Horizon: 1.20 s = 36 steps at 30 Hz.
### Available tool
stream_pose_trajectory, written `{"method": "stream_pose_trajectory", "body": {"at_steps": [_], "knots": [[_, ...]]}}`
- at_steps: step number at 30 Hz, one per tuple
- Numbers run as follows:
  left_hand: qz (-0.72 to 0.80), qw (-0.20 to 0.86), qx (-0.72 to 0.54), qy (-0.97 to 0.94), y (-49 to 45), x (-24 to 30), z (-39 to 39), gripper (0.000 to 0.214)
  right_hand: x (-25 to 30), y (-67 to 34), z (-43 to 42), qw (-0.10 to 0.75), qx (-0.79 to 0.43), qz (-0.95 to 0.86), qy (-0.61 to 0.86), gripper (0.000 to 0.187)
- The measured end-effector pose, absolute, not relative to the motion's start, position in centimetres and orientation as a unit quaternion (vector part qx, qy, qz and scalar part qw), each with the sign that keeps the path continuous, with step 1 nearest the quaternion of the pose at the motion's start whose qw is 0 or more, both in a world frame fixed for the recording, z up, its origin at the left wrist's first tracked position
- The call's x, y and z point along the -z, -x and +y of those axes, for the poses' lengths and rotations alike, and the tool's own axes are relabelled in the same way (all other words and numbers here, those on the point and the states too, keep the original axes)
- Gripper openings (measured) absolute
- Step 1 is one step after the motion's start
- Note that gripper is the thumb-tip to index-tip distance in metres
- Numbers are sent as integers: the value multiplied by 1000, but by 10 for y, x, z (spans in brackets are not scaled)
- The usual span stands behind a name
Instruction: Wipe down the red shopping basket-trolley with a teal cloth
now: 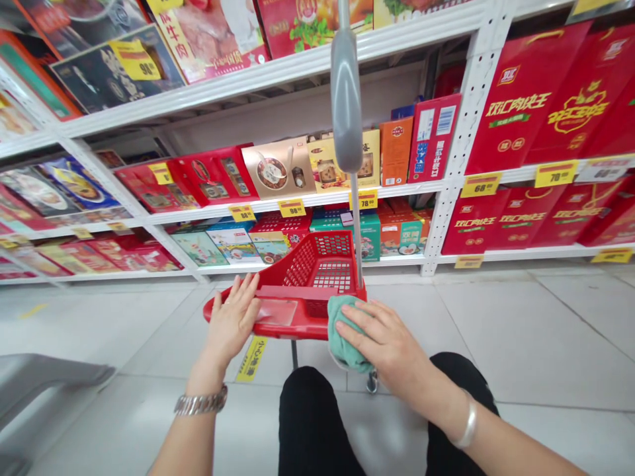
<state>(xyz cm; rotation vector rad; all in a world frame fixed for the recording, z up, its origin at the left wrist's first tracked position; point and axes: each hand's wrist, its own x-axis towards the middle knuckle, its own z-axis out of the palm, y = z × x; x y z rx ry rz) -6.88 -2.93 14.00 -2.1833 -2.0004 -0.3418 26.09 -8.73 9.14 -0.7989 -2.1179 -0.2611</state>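
Observation:
A red plastic shopping basket (317,264) on wheels stands on the floor in front of me, with its grey pull handle (346,99) rising straight up. My left hand (232,322) lies flat with fingers stretched on the basket's near left rim. My right hand (384,344) presses a green cloth (342,330) against the near right corner of the rim, fingers laid over the cloth. The basket looks empty inside.
White shelving (446,192) filled with red gift boxes (540,99) and yellow price tags runs across the back. The floor is pale tile (546,344). A yellow floor sticker (251,360) lies under the basket. A grey object (44,380) sits at lower left. My black-clad knees are below.

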Motion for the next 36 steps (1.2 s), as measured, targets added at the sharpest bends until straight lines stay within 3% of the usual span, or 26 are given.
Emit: {"method": "stream_pose_trajectory", "body": {"at_steps": [8, 14, 21, 24, 26, 28, 32, 33, 36], "knots": [[-653, 52, 190, 731, 62, -131, -36, 57, -100, -268, -81, 469, 56, -802, 365, 49], [-571, 100, 256, 773, -3, -121, -67, 62, -116, -211, -101, 392, 100, -835, 372, 35], [-543, 127, 240, 795, -26, -113, -73, 71, -118, -214, -114, 352, 35, -857, 376, 62], [-530, 129, 241, 803, -21, -112, -72, 74, -120, -219, -116, 358, 5, -854, 378, 92], [-529, 122, 249, 802, -20, -113, -73, 70, -120, -217, -117, 369, -7, -844, 389, 102], [-536, 109, 250, 799, -20, -114, -74, 64, -117, -210, -115, 384, 1, -828, 409, 91], [-551, 103, 240, 792, -20, -114, -75, 59, -106, -198, -108, 433, 89, -792, 422, 27], [-551, 112, 239, 792, -19, -113, -75, 60, -104, -199, -107, 443, 105, -790, 411, 22], [-544, 144, 240, 791, -17, -111, -74, 63, -104, -214, -104, 452, 80, -817, 349, 33]]}}
